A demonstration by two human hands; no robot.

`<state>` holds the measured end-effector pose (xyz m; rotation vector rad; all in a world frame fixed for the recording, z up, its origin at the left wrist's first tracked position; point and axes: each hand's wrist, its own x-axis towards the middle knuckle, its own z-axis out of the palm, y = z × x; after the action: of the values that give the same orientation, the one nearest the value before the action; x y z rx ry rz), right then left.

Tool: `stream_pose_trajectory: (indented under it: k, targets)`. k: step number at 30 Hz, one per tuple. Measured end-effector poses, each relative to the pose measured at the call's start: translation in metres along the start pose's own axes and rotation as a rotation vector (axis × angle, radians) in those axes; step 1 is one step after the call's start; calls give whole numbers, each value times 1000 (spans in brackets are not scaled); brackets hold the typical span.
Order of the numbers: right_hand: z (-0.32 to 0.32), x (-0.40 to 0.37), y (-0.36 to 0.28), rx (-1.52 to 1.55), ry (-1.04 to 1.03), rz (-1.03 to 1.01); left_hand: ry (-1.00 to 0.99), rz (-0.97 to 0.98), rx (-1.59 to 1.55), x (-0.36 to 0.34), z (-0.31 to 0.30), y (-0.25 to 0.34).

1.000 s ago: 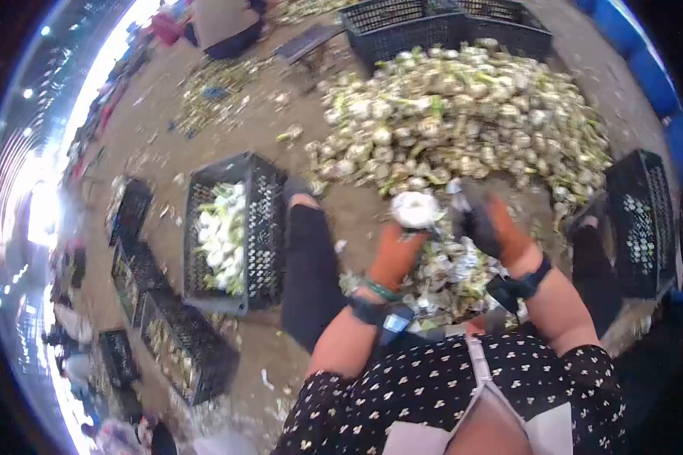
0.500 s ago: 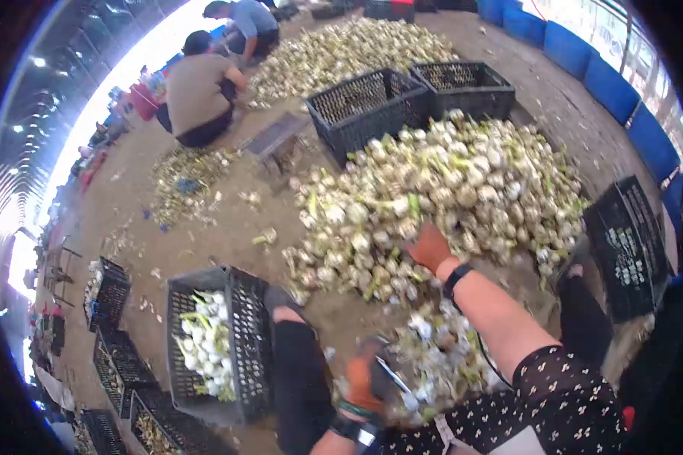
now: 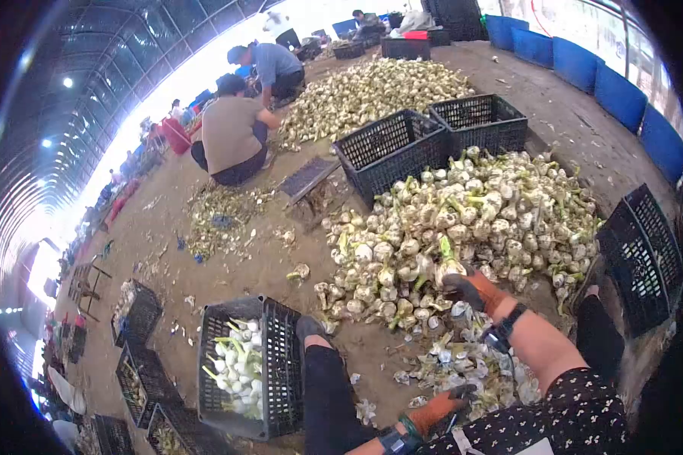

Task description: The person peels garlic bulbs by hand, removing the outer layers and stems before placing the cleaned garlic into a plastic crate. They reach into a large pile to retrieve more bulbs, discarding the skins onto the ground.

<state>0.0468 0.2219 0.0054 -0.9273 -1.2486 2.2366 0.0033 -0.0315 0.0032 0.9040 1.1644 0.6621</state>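
Observation:
My right hand [image 3: 474, 292], in an orange glove with dark fingers, is closed on a garlic bulb [image 3: 451, 268] with a short green stem. It is at the near edge of a large heap of unpeeled garlic [image 3: 501, 205]. Lower down, my left hand [image 3: 436, 411], gloved alike, is closed around a small knife [image 3: 453, 422], of which only a thin strip of blade shows. This hand hovers by a pile of papery garlic skins [image 3: 474, 371] between my legs. Left of my leg, a black crate [image 3: 284, 356] contains cleaned white garlic bulbs [image 3: 239, 364].
Two black crates [image 3: 391, 155] stand behind the heap, near a low wooden stool [image 3: 309, 178]. Another black crate [image 3: 641, 258] leans at the right. Two people [image 3: 231, 136] crouch by a farther garlic heap [image 3: 372, 95]. More crates [image 3: 144, 379] line the lower left.
My view has tilted up, so the scene sits lower and farther right. My right hand has taken hold of a bulb at the heap's edge. The left hand has moved right, over the skins.

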Motion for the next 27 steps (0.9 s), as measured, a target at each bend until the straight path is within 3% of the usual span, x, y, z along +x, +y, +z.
stream_pose_trajectory:
  k: [1, 2, 3, 5, 7, 10, 15, 17, 19, 20, 21, 22, 26, 27]
  targets:
    - [0, -21, -15, -267, 73, -13, 48, 186, 137, 4, 1, -9]
    - [-5, -41, -21, -319, 45, -54, 66, -31, 244, -2, -7, 25]
    - [-10, -61, -27, -374, 17, -93, 60, -29, 257, -3, -14, 28]
    - [2, -114, -63, -884, 29, -195, 252, -71, 274, 6, -32, 24]
    - [-11, -143, -66, -1349, -31, -449, 303, -52, 226, 8, -35, 26]
    - [-13, -188, -68, -1597, 61, -419, 369, 15, 124, 10, -22, 38]
    - [-24, -205, -52, -1578, 185, -387, 356, 23, 203, 18, -5, 51]
    - [-30, -197, -42, -1421, 201, -410, 347, 15, 261, 34, -12, 20]
    - [-29, -195, -39, -1415, 209, -405, 502, 226, 473, 47, -19, -10]
    - [-28, -195, -37, -1465, 221, -370, 496, 227, 479, 46, -17, 2]
    - [-28, -195, -34, -1517, 228, -333, 486, 92, 341, 43, -13, 22]
    - [-36, -189, -25, -1475, 217, -436, 475, -43, 200, 39, -11, 34]
    - [-29, -186, -28, -1527, 190, -279, 327, -90, 279, 37, -18, 31]
    - [-25, -188, -29, -1555, 171, -360, 298, 97, 194, 40, -25, 12]
